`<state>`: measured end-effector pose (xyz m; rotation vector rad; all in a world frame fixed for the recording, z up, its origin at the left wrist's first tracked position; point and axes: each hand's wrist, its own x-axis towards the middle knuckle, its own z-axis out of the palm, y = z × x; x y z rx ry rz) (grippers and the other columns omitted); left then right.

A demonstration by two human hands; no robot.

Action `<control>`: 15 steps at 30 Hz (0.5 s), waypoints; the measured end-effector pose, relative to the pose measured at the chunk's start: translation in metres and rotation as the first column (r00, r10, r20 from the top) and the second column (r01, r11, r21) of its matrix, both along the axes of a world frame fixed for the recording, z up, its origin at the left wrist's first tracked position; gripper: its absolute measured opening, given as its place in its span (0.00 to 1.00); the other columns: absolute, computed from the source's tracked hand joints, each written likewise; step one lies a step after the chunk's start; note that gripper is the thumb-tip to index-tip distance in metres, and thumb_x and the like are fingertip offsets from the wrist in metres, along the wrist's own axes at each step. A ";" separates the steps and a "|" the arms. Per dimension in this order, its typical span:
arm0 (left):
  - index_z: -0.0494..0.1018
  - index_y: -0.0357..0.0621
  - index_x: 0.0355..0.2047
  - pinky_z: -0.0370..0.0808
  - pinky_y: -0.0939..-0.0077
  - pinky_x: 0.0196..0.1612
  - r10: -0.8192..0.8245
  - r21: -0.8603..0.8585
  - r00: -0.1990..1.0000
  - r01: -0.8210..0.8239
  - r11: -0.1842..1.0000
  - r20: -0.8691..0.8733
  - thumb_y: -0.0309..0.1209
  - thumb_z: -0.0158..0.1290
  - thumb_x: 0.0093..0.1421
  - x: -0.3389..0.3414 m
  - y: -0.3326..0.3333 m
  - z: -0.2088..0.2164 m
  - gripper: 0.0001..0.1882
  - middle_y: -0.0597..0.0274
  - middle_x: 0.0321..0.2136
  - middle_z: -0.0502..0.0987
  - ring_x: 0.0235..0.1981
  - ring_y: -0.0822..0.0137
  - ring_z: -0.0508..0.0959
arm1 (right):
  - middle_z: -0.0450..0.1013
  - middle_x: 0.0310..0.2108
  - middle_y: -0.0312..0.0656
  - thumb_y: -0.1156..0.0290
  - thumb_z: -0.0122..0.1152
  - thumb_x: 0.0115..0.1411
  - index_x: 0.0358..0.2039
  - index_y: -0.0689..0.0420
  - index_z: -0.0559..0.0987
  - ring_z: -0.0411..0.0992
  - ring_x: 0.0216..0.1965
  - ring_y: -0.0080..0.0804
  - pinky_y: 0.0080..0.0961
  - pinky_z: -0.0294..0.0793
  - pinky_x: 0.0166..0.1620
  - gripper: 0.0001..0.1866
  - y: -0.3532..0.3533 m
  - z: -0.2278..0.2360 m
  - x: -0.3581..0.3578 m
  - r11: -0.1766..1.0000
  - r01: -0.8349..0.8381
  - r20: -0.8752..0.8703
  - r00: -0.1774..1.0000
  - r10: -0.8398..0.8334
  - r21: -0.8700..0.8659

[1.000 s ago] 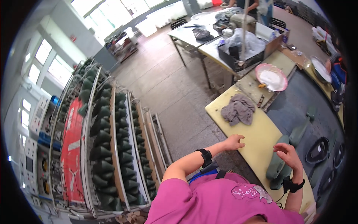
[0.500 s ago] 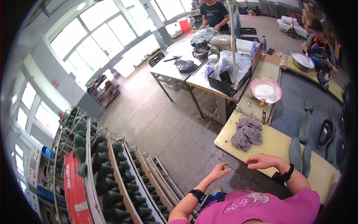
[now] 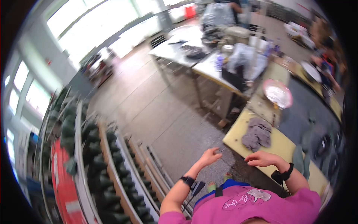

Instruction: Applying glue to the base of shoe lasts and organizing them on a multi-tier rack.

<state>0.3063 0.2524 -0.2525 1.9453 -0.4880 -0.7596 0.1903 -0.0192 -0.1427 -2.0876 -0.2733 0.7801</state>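
My left hand (image 3: 210, 156) hangs in the air above the grey floor, left of the yellow bench edge. Its fingers are loosely bent and apart, and I see nothing held. Near the bench's front edge is my right hand (image 3: 260, 159), fingers curved and spread, also with nothing visible in it. A crumpled grey-brown cloth (image 3: 257, 133) lies on the yellow bench top (image 3: 238, 131) just beyond the right hand, not touched. Behind the cloth stands a pink-rimmed bowl (image 3: 287, 98) with white stuff in it. Motion blurs the picture somewhat.
To my left runs a rack (image 3: 108, 160) with rows of dark green shoe lasts and a red panel (image 3: 61, 175). A dark conveyor belt (image 3: 298, 108) lies right of the bench. Farther off are a cluttered table (image 3: 209, 72) and people at work.
My view has turned, so bench, cloth and bowl sit farther right in the picture. My left hand has moved left and up, away from the right hand, which stays near the bench edge.
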 end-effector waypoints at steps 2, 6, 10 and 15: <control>0.66 0.36 0.51 0.73 0.72 0.31 -0.008 0.018 0.997 0.006 1.000 0.071 0.39 0.54 0.53 0.021 -0.001 0.009 0.28 0.54 0.23 0.76 0.23 0.68 0.76 | 0.75 0.33 0.42 0.65 0.55 0.58 0.42 0.62 0.74 0.72 0.35 0.26 0.23 0.70 0.39 0.16 0.000 0.006 0.018 0.998 0.063 0.024 0.998 -0.063 0.014; 0.69 0.33 0.46 0.74 0.67 0.34 0.094 0.035 0.940 -0.112 0.993 0.328 0.39 0.55 0.49 0.057 0.003 0.072 0.27 0.47 0.27 0.77 0.29 0.57 0.78 | 0.74 0.30 0.39 0.70 0.55 0.57 0.40 0.65 0.74 0.70 0.33 0.21 0.20 0.70 0.38 0.13 0.001 0.005 0.041 0.991 0.096 0.004 0.995 -0.096 0.088; 0.68 0.32 0.46 0.74 0.68 0.34 0.039 0.127 0.858 -0.121 0.984 0.512 0.39 0.56 0.48 0.084 0.044 0.134 0.28 0.48 0.26 0.78 0.28 0.57 0.78 | 0.74 0.32 0.38 0.72 0.54 0.58 0.40 0.66 0.74 0.70 0.34 0.22 0.20 0.70 0.39 0.13 0.023 -0.006 0.086 0.965 -0.121 -0.052 0.989 0.137 0.231; 0.65 0.32 0.50 0.74 0.70 0.33 0.027 0.246 0.809 -0.210 0.946 0.587 0.36 0.54 0.52 0.089 0.106 0.253 0.28 0.49 0.29 0.77 0.28 0.63 0.77 | 0.73 0.35 0.37 0.73 0.54 0.58 0.41 0.66 0.73 0.70 0.38 0.22 0.20 0.70 0.41 0.12 0.064 0.026 0.131 0.907 -0.249 -0.045 0.959 0.280 0.340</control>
